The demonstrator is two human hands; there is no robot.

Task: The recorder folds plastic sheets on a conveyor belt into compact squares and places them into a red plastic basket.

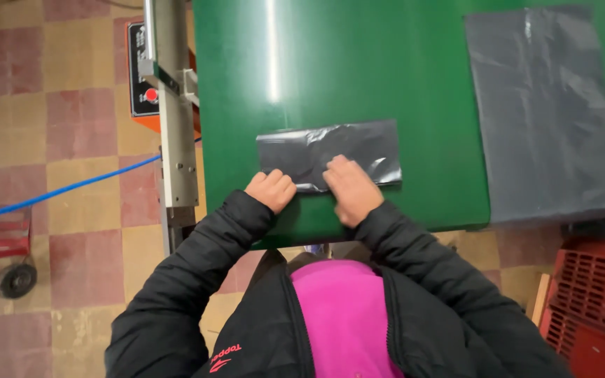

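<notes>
Near the front edge of the green table [246,84], a folded dark plastic bag [330,150] lies flat under your hands. Your left hand [272,190] is curled into a fist at its near left edge; whether that grip pinches film, I cannot tell. Your right hand [350,187] presses flat, fingers together, holding nothing. Thin, soft and slippery by its look, it would be best pinned by its folded edges.

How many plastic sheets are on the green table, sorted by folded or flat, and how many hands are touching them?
Folded dark plastic sheet, under both hands: 1
Flat grey plastic sheet, spread out at the table's right end: 1
Hands on the folded sheet, left hand and right hand: 2
Total: 2 sheets, 2 hands, on the green table.
</notes>
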